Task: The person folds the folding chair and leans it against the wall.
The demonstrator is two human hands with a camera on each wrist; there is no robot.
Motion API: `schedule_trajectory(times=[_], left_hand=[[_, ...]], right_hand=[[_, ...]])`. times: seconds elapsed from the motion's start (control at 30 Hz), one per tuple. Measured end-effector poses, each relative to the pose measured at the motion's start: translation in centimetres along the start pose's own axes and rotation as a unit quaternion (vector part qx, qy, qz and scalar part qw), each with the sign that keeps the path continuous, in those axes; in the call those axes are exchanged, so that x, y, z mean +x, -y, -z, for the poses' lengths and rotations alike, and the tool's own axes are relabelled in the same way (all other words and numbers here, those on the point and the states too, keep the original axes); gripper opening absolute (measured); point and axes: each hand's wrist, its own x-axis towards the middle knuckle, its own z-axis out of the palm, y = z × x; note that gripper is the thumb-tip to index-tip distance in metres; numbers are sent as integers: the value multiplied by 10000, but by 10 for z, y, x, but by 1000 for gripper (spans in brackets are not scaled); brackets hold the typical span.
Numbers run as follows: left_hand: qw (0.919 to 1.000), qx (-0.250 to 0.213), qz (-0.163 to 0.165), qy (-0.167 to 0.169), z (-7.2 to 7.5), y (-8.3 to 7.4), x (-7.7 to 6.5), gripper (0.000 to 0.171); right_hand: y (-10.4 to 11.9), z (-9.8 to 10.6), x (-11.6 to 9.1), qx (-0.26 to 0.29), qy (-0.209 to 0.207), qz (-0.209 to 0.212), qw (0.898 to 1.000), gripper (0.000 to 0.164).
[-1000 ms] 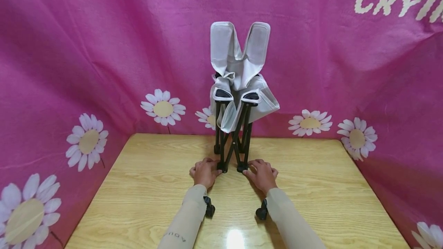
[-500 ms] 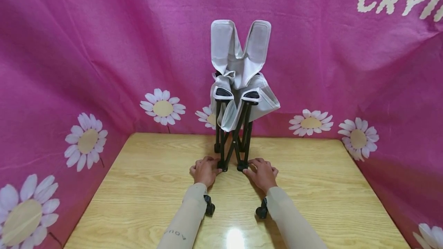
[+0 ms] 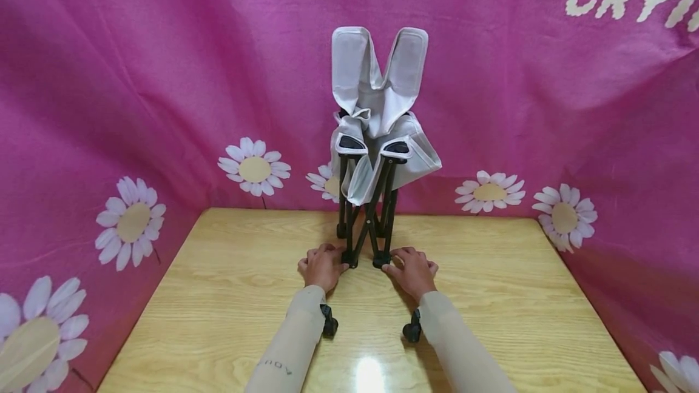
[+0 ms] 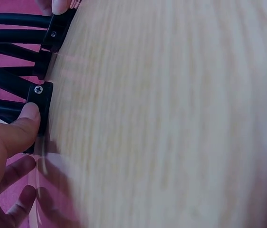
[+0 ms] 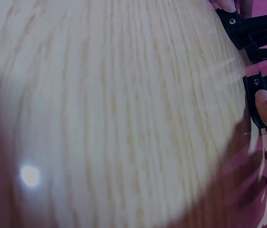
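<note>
A small folding chair [image 3: 371,108] stands upright and mostly folded on the wooden table. Its grey-white fabric seat and back bunch together above crossed black legs. At the near left foot [image 4: 39,97], my left hand [image 3: 322,268] pinches with the thumb on the front face; its other fingers reach behind or beside the foot. My right hand [image 3: 413,272] holds the near right foot [image 5: 253,99] the same way, thumb in front. The two far feet rest on the table behind, partly hidden by the front legs.
The wooden table [image 3: 229,320] spreads around the chair. A pink cloth [image 3: 491,90] with daisies and lettering hangs behind and on both sides, close behind the chair. Each wrist carries a small black camera [image 3: 329,322].
The head view has shifted slightly, so the scene sits a little higher in the frame. Hands and chair keep the same position relative to each other.
</note>
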Motion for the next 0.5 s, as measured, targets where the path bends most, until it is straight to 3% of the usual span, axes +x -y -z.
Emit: schedule_trajectory(times=[0.17,0.33,0.5], left_hand=[[10000,-19,-36,81,-4,-6,2,37],[9994,-114,-261,195,-10,-8,-5,35],[9989,-209,-404,92,-7,1,-18,34]], right_hand=[[-5,4,2,-130,72,-63,9999,42],[-16,4,-8,-217,105,-127,9996,43],[-26,4,-25,-130,-362,32,9993,42]])
